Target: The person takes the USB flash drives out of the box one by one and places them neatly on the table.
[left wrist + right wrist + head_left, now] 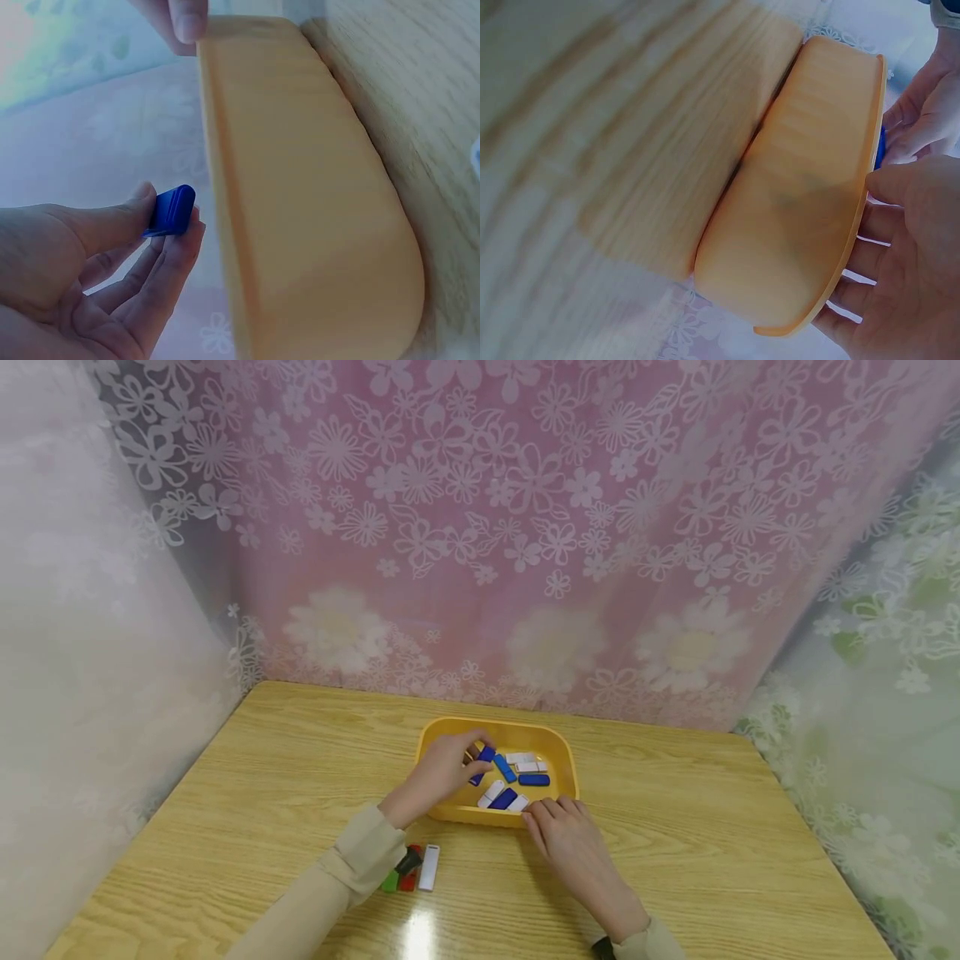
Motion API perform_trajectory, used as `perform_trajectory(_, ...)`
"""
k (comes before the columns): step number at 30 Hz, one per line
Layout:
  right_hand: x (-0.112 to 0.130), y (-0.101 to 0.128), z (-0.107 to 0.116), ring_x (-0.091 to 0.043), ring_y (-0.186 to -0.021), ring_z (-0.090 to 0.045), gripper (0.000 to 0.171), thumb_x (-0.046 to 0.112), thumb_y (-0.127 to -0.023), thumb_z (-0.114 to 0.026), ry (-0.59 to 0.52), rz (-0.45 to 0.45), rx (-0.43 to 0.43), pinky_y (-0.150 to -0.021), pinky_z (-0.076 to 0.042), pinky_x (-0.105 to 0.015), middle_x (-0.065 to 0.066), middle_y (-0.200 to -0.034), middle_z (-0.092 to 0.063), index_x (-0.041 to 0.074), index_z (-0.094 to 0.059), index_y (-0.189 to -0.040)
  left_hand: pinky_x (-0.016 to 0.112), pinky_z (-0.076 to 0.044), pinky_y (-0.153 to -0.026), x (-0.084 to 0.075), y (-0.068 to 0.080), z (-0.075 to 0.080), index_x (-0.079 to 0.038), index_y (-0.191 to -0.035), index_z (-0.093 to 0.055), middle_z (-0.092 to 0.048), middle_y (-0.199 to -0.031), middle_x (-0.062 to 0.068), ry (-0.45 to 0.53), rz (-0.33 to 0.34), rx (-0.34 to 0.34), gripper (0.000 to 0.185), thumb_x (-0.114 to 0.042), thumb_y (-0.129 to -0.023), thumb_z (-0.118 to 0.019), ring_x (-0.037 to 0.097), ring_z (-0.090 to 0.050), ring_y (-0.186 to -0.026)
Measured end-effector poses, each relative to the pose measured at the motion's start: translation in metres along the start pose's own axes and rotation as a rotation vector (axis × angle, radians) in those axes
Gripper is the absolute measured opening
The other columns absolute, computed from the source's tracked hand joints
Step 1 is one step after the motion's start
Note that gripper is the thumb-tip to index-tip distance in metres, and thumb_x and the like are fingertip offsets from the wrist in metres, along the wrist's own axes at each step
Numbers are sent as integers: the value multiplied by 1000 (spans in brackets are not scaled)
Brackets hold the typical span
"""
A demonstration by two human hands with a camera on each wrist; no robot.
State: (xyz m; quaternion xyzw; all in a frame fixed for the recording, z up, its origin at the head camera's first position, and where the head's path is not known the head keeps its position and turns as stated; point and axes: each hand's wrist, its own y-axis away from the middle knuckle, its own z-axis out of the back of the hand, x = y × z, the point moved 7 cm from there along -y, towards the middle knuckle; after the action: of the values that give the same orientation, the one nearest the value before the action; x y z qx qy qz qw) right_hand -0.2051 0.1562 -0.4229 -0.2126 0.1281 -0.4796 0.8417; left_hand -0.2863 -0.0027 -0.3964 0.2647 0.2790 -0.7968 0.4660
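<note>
Pinching a blue stick in the left hand above the yellow tray's left side, gripping that tray's near-right rim with the right hand! Looks light, stiff, maybe slippery; best held across the flat faces. Hard to make out whole behind the fingers, like the red piece in front of the tray, partly behind a black wrist device.

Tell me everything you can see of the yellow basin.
The yellow basin is shallow and roughly rectangular, with rounded corners, a raised rim and walls that look like plastic. It stands upright on the wood-grained table, a long side facing the person. Several small blue and white sticks lie on its floor. The right hand grips its rim by the near right corner. The left hand is over its left part, pinching a dark blue stick; whether that stick touches it is unclear.
</note>
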Motion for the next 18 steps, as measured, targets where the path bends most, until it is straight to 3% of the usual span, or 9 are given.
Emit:
perform_trajectory(9,0,0,0,-18,-77,-55,11,20,-99,-67,-2,-12,15,-76,-49,-39,1,-87,-69,12,-69,-92,28,-58,-68,-3,23,15,-8,-113,-68,-73,-100,6,-12,-19,-67,18,-10,-95,-71,20,-72,-84)
perform_trajectory(18,1,1,1,-18,-76,-55,9,19,-98,-68,-12,-2,-3,-75,-49,-38,1,-86,-69,12,-69,-92,28,-58,-70,-9,47,31,-13,-108,-67,-71,-97,0,-31,-38,-116,16,-9,-93,-73,17,-71,-83)
